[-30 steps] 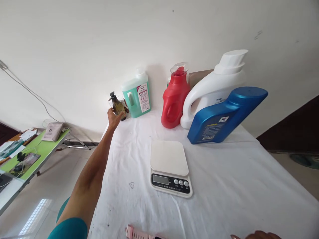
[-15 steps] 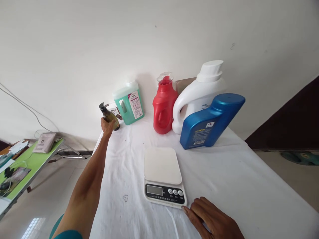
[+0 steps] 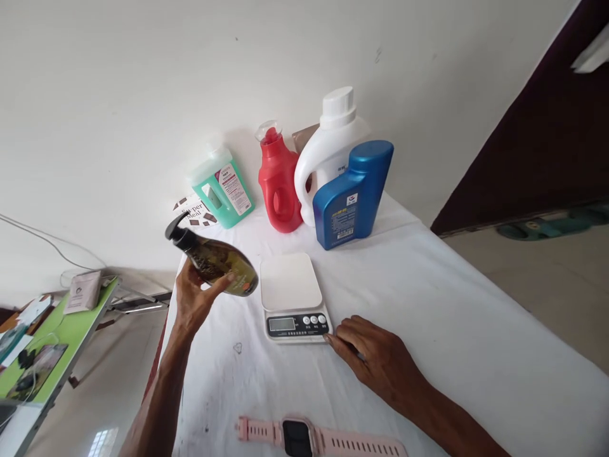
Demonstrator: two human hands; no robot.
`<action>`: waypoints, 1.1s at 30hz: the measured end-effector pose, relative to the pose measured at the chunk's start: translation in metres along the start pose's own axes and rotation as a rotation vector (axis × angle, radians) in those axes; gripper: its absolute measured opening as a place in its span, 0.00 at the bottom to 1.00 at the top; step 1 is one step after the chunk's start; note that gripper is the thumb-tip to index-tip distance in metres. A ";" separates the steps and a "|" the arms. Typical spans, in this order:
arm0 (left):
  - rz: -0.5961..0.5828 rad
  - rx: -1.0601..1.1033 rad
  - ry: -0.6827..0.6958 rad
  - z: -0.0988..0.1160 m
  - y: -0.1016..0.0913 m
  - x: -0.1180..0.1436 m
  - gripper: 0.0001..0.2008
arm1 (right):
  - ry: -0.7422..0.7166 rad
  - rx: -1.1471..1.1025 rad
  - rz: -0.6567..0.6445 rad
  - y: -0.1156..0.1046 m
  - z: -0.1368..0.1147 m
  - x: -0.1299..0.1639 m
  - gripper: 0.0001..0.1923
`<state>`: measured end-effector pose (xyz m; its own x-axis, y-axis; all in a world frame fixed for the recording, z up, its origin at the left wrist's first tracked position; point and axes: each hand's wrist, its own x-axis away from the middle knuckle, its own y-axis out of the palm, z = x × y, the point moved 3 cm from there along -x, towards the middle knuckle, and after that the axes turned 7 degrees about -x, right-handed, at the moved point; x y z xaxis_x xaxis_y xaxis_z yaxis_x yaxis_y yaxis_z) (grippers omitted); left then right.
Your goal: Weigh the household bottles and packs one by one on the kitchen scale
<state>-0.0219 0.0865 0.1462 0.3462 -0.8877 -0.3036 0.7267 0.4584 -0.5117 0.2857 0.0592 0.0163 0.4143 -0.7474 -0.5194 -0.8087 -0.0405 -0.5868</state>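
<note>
The left hand's fingers [image 3: 223, 279] are wrapped around a dark amber pump bottle [image 3: 216, 261], tilted in the air just left of the white kitchen scale [image 3: 291, 295]. The right hand [image 3: 375, 355] rests flat and loose on the white-clothed counter [image 3: 476, 330], fingertips touching the scale's front corner. The carrying step seems in hand; setting the bottle upright on the platform would follow. The scale's display is unreadable.

The scene was brightly and evenly lit by soft daylight, with only faint shadows on the white wall [image 3: 118, 95] behind the bottles. The white tablecloth [image 3: 476, 355] looked nearly washed out. Wide-angle distortion bent the edges, and the dark bottle [image 3: 216, 261] was slightly blurred.
</note>
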 end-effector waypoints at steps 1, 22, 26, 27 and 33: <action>-0.034 0.009 0.026 0.011 0.009 0.003 0.27 | 0.006 -0.002 -0.005 0.000 0.000 0.000 0.22; -0.282 0.024 0.226 0.003 0.067 0.021 0.36 | 0.031 -0.062 0.014 0.002 0.005 -0.001 0.21; -0.213 0.104 -0.035 -0.046 0.043 0.036 0.27 | 0.028 -0.070 0.025 0.000 0.004 -0.002 0.21; -0.188 0.095 -0.103 -0.060 0.038 0.040 0.26 | 0.028 -0.069 0.026 0.000 0.003 -0.003 0.21; -0.071 0.007 -0.218 -0.108 0.028 0.054 0.23 | 0.038 -0.056 -0.006 -0.002 0.000 -0.004 0.21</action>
<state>-0.0469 0.0566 0.0282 0.4130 -0.9067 -0.0858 0.7580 0.3944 -0.5195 0.2854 0.0625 0.0192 0.4044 -0.7713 -0.4915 -0.8286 -0.0814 -0.5539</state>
